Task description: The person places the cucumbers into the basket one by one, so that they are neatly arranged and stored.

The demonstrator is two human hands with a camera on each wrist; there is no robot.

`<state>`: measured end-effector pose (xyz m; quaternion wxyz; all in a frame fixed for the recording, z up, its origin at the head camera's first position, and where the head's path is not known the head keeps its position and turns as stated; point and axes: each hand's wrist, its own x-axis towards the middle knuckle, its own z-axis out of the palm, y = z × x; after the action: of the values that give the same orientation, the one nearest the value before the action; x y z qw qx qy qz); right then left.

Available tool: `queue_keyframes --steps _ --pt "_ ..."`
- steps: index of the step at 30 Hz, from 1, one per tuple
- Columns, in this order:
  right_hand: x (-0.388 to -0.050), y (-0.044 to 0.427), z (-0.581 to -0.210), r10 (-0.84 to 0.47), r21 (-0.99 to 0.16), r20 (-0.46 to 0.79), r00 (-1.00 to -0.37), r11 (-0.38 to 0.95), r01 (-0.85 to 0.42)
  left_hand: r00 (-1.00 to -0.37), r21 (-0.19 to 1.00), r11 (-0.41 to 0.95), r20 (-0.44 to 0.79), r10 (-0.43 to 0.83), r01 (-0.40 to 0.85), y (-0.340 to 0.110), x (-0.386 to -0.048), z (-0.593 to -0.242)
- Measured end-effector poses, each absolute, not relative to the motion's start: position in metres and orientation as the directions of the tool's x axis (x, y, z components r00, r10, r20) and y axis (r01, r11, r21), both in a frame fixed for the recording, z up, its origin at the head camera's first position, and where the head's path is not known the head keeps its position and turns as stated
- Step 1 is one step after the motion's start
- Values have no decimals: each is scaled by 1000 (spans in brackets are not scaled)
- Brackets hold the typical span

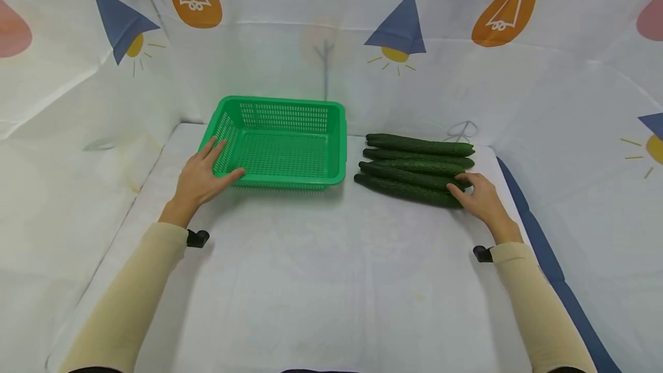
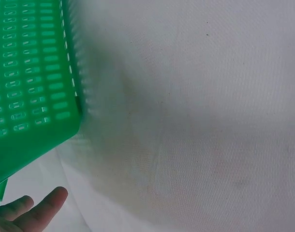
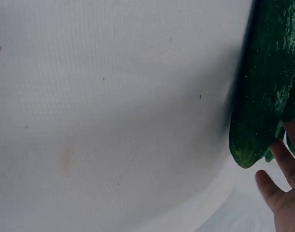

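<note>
A green plastic basket (image 1: 285, 151) with slotted walls stands toward the back left of the table, with nothing inside. My left hand (image 1: 199, 177) is at its front left corner, fingers spread over the rim; the left wrist view catches part of the basket wall (image 2: 29, 72) and two extended fingers (image 2: 43, 210). Several dark green cucumbers (image 1: 414, 174) lie side by side, right of the basket. At their right ends is my right hand (image 1: 481, 197), thumb and fingers apart. In the right wrist view, its fingers (image 3: 287, 162) reach beside the tip of the nearest cucumber (image 3: 263, 87).
The table has a white cover (image 1: 321, 281). A white curtain (image 1: 259, 50) printed with lamps and bulbs hangs behind and at both sides. Along the table's right edge runs a blue strip (image 1: 544, 252). A thin cord (image 1: 463, 129) lies behind the cucumbers.
</note>
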<state>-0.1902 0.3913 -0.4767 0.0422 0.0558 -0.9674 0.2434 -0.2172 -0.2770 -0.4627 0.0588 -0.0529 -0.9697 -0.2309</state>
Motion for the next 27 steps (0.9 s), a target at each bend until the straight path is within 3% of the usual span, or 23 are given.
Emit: queue_keyframes --steps 6,22,27 --pt "-198 388 -475 -63 -482 205 -977 862 -157 -989 440 888 125 83 130 -279 -216 -463" --pt "-237 363 -453 -191 -338 -128 -973 931 -138 -990 439 888 94 108 139 -278 -217 -459" --pt "-239 356 -449 -190 -290 -149 -970 947 -141 -991 438 889 84 106 133 -279 -218 -458"
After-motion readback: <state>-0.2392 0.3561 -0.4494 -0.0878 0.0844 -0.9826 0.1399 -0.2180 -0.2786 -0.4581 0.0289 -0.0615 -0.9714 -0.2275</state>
